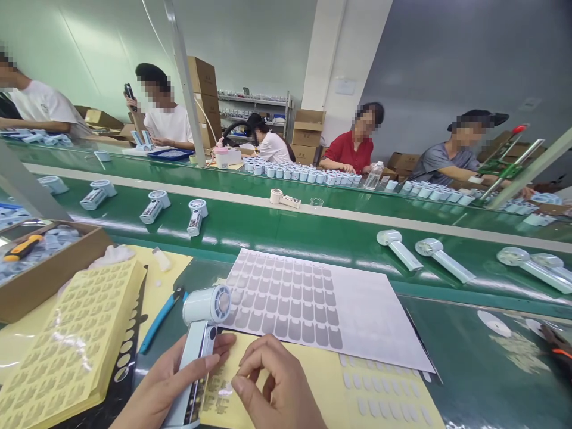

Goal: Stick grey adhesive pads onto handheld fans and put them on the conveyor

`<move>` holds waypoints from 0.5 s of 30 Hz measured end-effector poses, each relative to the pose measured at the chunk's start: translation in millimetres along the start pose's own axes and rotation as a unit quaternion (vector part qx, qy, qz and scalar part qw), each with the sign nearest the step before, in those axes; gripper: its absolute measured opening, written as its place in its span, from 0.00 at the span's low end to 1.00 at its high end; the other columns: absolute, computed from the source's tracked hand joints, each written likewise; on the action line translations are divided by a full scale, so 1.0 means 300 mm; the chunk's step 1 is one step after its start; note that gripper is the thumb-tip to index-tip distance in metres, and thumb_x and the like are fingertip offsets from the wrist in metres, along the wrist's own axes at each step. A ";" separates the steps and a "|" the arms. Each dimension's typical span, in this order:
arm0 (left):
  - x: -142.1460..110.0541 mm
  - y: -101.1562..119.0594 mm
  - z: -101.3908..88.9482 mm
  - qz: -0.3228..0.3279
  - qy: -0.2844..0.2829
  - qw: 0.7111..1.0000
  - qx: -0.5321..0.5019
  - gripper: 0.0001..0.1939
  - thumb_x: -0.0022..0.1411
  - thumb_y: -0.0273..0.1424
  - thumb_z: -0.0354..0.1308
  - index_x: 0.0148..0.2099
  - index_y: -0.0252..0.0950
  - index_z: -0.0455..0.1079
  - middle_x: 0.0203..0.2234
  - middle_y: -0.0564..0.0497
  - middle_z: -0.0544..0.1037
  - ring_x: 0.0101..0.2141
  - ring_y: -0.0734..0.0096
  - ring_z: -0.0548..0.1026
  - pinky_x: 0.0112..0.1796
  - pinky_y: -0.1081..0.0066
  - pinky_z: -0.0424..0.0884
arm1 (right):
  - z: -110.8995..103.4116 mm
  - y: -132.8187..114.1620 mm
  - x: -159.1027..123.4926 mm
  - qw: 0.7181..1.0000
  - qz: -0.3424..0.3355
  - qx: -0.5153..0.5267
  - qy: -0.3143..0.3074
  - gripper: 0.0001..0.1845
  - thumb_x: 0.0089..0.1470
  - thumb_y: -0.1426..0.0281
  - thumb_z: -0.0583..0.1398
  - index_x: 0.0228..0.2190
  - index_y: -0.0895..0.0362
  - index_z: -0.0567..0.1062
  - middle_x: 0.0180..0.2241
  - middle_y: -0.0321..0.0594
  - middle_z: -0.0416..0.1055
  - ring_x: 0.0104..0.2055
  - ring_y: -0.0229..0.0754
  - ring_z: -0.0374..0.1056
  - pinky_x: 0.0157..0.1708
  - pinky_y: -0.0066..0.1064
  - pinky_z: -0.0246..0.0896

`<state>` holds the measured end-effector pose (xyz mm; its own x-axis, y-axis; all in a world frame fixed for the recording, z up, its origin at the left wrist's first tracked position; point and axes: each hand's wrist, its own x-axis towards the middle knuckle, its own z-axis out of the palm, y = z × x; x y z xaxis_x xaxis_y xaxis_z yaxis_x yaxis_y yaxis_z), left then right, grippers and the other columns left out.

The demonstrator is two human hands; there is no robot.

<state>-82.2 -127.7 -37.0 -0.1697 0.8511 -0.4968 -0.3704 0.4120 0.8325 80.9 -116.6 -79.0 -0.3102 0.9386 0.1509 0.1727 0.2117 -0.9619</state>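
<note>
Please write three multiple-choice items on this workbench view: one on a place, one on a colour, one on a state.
1. Where does the white sticker sheet lie?
A. in the cardboard box
B. on the bench before the green belt
C. on the far shelf

2. What colour are the handles of the tweezers left of the fan?
A. blue
B. red
C. white

3. How is the handheld fan held?
A. it lies untouched on the belt
B. the right hand alone lifts it
C. the left hand grips its handle

Answers: 1 B, the sheet lies flat on the near bench, short of the belt. 2 A, the handles are blue. 3 C, the left thumb and fingers close on the handle while the right hand pinches beside it.
</note>
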 end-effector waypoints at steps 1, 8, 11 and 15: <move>0.004 -0.003 0.000 0.010 -0.004 1.000 0.012 0.22 0.42 0.37 0.75 0.42 0.38 0.81 0.39 0.48 0.84 0.46 0.48 0.78 0.39 0.70 0.76 | 0.000 -0.004 0.002 1.000 -0.002 -0.014 0.002 0.08 0.49 0.77 0.61 0.29 0.52 0.70 0.34 0.34 0.69 0.31 0.37 0.69 0.21 0.23 0.56; 0.036 -0.022 -0.011 0.020 0.007 1.000 0.022 0.26 0.40 0.36 0.75 0.44 0.38 0.80 0.42 0.43 0.83 0.50 0.44 0.76 0.55 0.57 0.68 | 0.114 0.083 0.012 0.943 -0.029 -0.329 0.045 0.13 0.43 0.81 0.64 0.27 0.54 0.69 0.33 0.37 0.70 0.29 0.45 0.72 0.22 0.31 0.54; 0.038 -0.019 -0.018 0.022 0.005 0.999 0.028 0.23 0.40 0.34 0.75 0.42 0.37 0.80 0.41 0.43 0.83 0.50 0.45 0.76 0.55 0.59 0.67 | 0.112 0.091 0.006 0.949 -0.043 -0.311 0.031 0.12 0.44 0.81 0.64 0.27 0.54 0.69 0.34 0.36 0.70 0.29 0.43 0.71 0.23 0.30 0.55; 0.029 -0.016 -0.017 -0.001 0.004 1.000 0.020 0.24 0.42 0.36 0.75 0.44 0.38 0.79 0.43 0.43 0.83 0.49 0.47 0.77 0.47 0.64 0.74 | 0.038 0.036 -0.001 0.997 -0.026 -0.075 0.004 0.09 0.48 0.79 0.62 0.27 0.53 0.69 0.34 0.32 0.69 0.30 0.36 0.70 0.26 0.23 0.60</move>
<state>-86.5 -123.8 -46.5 -0.1759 0.8484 -0.4993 -0.3337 0.4258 0.8410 72.2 -117.7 -91.9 -0.3150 0.9272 0.2025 0.2937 0.2981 -0.9082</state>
